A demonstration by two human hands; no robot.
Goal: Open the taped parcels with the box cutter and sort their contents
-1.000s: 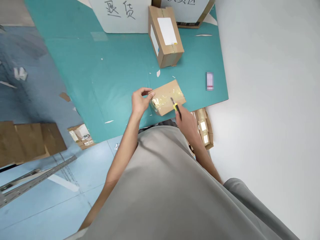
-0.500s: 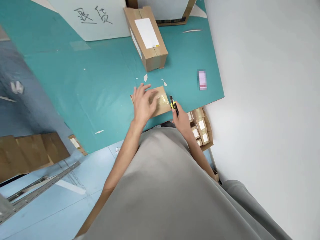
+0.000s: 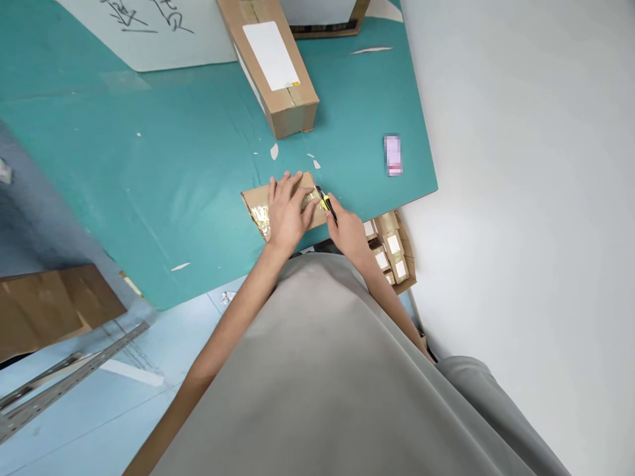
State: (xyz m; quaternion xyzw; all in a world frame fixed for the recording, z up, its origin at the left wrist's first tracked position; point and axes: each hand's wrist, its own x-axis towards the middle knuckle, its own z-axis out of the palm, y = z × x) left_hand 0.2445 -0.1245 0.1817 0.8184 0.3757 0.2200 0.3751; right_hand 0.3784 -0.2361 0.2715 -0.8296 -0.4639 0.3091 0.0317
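A small taped cardboard box [image 3: 258, 206] lies near the front edge of the teal table [image 3: 188, 165]. My left hand [image 3: 288, 213] rests flat on top of the box with its fingers spread, pressing it down. My right hand [image 3: 347, 230] is closed round a yellow and black utility knife [image 3: 326, 205], whose tip meets the box's right end beside my left fingers.
A longer cardboard box [image 3: 270, 63] with a white label lies further back on the table. A white board [image 3: 149, 33] with handwriting stands behind it. A small pink item [image 3: 393, 155] lies near the right edge. An open carton [image 3: 391, 254] of small boxes sits below the table's right corner.
My left hand moved from gripping the box's left end to lying flat on top. The box shifted left and nearer. The knife came from above the box to its right end.
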